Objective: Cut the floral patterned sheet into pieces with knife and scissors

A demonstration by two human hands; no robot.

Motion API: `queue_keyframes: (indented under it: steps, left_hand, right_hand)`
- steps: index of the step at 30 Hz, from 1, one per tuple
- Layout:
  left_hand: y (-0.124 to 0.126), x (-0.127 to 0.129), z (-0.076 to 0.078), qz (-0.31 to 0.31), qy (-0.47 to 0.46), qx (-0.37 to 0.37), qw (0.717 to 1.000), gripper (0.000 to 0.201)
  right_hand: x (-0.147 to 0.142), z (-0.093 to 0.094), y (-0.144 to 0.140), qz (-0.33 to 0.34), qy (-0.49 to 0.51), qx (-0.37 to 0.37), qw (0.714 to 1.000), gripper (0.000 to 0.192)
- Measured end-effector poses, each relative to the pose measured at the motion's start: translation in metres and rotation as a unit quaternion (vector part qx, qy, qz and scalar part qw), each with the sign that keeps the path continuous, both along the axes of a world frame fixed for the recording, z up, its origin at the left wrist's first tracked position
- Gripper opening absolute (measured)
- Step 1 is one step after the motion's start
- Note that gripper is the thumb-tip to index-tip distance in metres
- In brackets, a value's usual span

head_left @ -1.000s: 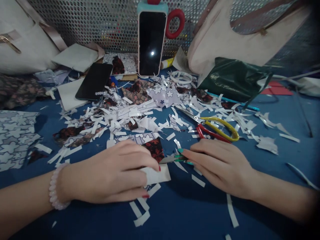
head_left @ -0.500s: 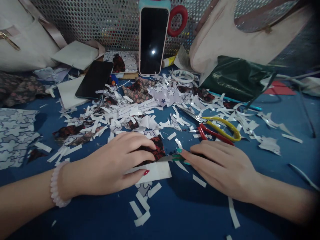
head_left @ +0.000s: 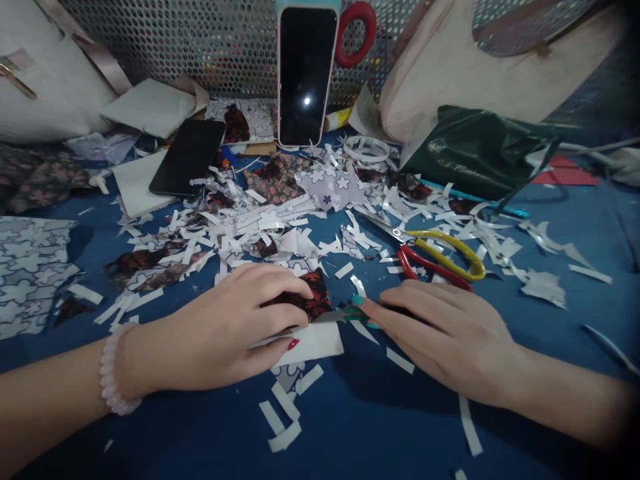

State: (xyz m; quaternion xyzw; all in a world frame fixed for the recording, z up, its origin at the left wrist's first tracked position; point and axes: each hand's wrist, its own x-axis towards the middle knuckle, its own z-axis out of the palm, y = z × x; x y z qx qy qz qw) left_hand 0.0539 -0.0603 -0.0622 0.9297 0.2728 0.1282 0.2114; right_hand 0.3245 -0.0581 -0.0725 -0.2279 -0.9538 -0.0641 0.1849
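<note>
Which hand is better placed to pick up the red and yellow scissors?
Probably right: the right hand lies just below the scissors, while the left hand presses on the floral paper.

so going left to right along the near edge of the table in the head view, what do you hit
bead bracelet → left hand → red floral paper piece → small blade → right hand → white paper strip
</note>
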Motion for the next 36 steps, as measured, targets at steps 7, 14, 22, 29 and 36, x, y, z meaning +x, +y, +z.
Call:
queue_keyframes:
  steps: [7,14,22,29,36]
  left_hand:
    - [-0.0005,-0.0003,-0.0012,-0.001,-0.009,0.002,1.0,0.018]
    - [-0.0007,-0.0005,0.0,0.005,-0.004,0.001,1.0,0.018]
    - [-0.0005,0.0002,0.0004,0.017,0.005,-0.01,1.0,0.019]
    - [-0.0009,0.0002,0.0009,0.027,0.002,-0.007,1.0,0.018]
    - [-0.0009,-0.0008,-0.0009,0.029,0.006,-0.005,1.0,0.02]
  right_hand:
    - [0.002,-0.0022,-0.0025,-0.011,0.004,0.01,1.0,0.019]
    - [0.0011,-0.0026,-0.0037,-0.014,0.003,0.009,1.0,0.019]
    - [0.0016,-0.0024,-0.0023,-0.005,0.009,-0.006,1.0,0.018]
    - [0.0036,-0.0028,-0.0012,0.002,0.007,-0.009,1.0,0.019]
    - [0.0024,-0.0016,0.0003,0.01,0.009,-0.006,1.0,0.019]
